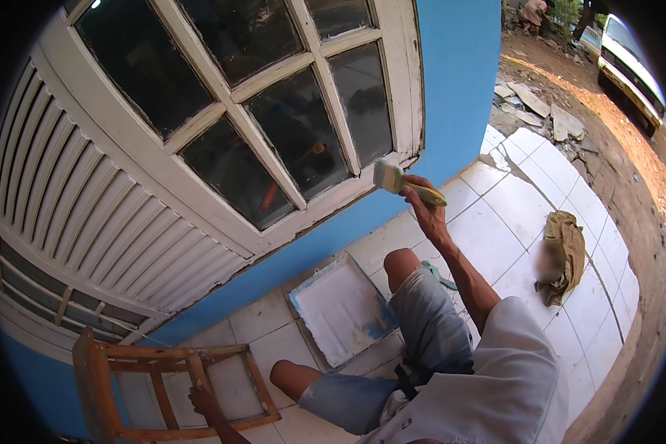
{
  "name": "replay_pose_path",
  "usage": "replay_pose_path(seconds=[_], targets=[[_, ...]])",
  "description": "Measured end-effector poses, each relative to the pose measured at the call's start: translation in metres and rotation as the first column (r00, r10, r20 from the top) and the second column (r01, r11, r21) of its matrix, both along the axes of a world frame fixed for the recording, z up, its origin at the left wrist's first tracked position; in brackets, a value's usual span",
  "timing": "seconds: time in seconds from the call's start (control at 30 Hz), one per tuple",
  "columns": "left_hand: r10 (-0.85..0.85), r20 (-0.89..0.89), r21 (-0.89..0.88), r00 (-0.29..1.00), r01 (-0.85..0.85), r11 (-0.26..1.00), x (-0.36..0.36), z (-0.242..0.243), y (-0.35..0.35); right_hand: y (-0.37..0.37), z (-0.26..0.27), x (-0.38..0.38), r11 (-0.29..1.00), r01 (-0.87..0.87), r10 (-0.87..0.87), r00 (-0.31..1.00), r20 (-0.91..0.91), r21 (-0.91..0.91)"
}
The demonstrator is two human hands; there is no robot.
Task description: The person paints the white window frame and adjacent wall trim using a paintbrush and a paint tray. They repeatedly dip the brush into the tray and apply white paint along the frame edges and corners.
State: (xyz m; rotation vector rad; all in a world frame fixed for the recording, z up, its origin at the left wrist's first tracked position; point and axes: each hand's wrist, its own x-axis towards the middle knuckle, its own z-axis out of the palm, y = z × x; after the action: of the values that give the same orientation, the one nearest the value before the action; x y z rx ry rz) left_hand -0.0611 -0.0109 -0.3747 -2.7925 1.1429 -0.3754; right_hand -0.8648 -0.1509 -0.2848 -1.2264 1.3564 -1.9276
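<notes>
My right hand (422,194) grips the yellow handle of a flat paintbrush (389,176). Its bristles are at the lower right corner of a white wooden window frame (333,191); whether they touch it I cannot tell. Dark glass panes (294,122) fill the frame, and their edges look roughly painted. My left hand (202,399) is closed around a slat of a wooden chair frame (161,388) without a seat panel. Between my knees and the wall lies a blue-rimmed paint tray (298,304) with whitish paint in it.
White louvres (105,188) adjoin the window on a blue wall (458,72). On the tiled floor (494,222) lie a crumpled brown cloth (569,250) and a green object (439,276) partly behind my leg. Beyond are broken slabs (533,105), a parked white vehicle (632,66) and a bending person (533,14).
</notes>
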Motion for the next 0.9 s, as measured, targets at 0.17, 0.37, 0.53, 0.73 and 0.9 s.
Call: replay_pose_path(seconds=[0.17, 0.37, 0.53, 0.73, 0.9], targets=[[-0.002, 0.053, 0.01, 0.999, 0.001, 1.0, -0.005, -0.005, -0.006, -0.063, 0.069, -0.102, 0.9, 0.258, -0.353, 0.905, -0.238, -0.352], [0.013, -0.106, 0.01, 0.994, -0.012, 1.0, -0.004, -0.008, -0.009, -0.108, 0.129, -0.148, 0.833, 0.233, -0.448, 0.816, -0.364, -0.501], [0.064, -0.042, 0.003, 0.997, -0.064, 0.998, 0.038, -0.007, 0.006, -0.129, 0.121, -0.152, 0.837, 0.208, -0.445, 0.797, -0.409, -0.507], [0.006, -0.234, -0.024, 0.972, -0.012, 1.0, -0.006, -0.012, -0.02, -0.105, 0.039, -0.166, 0.954, 0.236, -0.283, 0.914, -0.29, -0.187], [0.02, -0.191, -0.054, 0.981, -0.031, 0.998, 0.03, 0.0, 0.005, -0.127, 0.08, -0.143, 0.959, 0.192, -0.201, 0.979, -0.02, -0.207]])
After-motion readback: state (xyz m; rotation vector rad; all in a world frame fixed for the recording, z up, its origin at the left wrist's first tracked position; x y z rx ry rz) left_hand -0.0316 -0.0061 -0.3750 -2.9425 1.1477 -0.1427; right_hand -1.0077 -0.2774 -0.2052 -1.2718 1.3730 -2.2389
